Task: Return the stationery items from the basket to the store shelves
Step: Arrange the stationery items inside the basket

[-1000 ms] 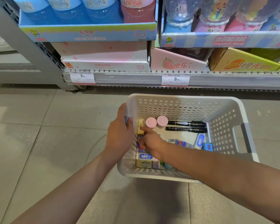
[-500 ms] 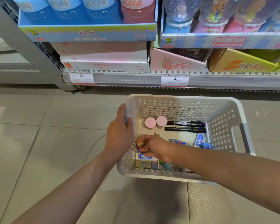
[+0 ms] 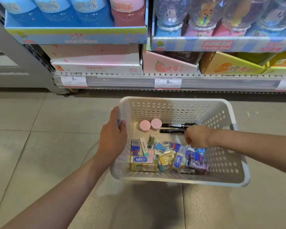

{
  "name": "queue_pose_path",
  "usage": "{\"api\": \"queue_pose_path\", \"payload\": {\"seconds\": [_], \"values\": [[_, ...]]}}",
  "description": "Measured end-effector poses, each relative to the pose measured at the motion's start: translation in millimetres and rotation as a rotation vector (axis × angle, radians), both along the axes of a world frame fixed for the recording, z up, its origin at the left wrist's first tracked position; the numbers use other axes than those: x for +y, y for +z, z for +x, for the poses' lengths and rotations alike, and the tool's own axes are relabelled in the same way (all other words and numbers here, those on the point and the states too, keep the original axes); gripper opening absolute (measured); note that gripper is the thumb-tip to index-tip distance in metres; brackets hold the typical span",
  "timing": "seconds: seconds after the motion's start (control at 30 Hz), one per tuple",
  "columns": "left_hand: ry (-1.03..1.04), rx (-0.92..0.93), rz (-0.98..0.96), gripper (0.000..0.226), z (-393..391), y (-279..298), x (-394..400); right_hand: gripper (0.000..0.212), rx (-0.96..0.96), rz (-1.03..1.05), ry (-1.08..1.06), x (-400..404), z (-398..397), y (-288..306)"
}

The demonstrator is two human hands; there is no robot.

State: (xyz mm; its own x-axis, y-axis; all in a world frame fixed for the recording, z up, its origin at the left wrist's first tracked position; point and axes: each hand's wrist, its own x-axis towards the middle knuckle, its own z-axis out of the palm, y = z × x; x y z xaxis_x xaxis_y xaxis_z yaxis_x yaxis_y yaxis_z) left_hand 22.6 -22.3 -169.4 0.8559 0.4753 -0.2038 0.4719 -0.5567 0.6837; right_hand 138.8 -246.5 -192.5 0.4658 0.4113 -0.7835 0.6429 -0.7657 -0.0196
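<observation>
White basket (image 3: 177,108), left hand (image 3: 113,138) gripping rim, right hand (image 3: 196,138) curled inside.

right hand (image 3: 196,137) | moved from basket's (image 3: 180,103) left side to right

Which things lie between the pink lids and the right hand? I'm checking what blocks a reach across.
In the head view, two black markers lie side by side from the pink lids toward the right hand.

The white basket (image 3: 177,109) carries two pink caps (image 3: 150,124) beside two black markers (image 3: 173,128) near its far wall; small eraser boxes (image 3: 157,154) lie piled nearer its front wall.
</observation>
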Motion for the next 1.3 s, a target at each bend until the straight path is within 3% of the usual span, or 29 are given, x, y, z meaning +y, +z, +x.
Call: {"api": "queue_pose_path", "payload": {"seconds": [0.13,0.3,0.47,0.63,0.8,0.93,1.13,1.3], "values": [[-0.001,0.003,0.014,0.039,0,2,-2,0.037,-0.137,-0.215,0.259,-13,-13,-2],[-0.016,-0.014,0.053,0.035,1,2,-3,0.038,-0.211,-0.278,0.395,-16,-19,-15],[-0.012,-0.025,0.063,0.034,0,0,-2,0.033,-0.190,-0.155,0.323,-7,-31,-14],[-0.010,-0.033,0.047,0.037,1,-2,-3,0.046,0.012,-0.259,0.237,-3,-44,-10],[-0.016,-0.037,0.063,0.036,1,-2,-1,0.036,0.080,-0.264,0.185,-7,-46,-13],[-0.011,-0.025,0.062,0.036,1,-2,-1,0.019,0.173,-0.023,0.022,7,-32,2],[-0.015,-0.013,0.057,0.038,1,0,-2,0.033,0.291,0.419,-0.118,52,-16,29],[-0.008,-0.024,0.043,0.041,0,0,-1,0.023,0.158,0.679,-0.276,85,-15,21]]}}
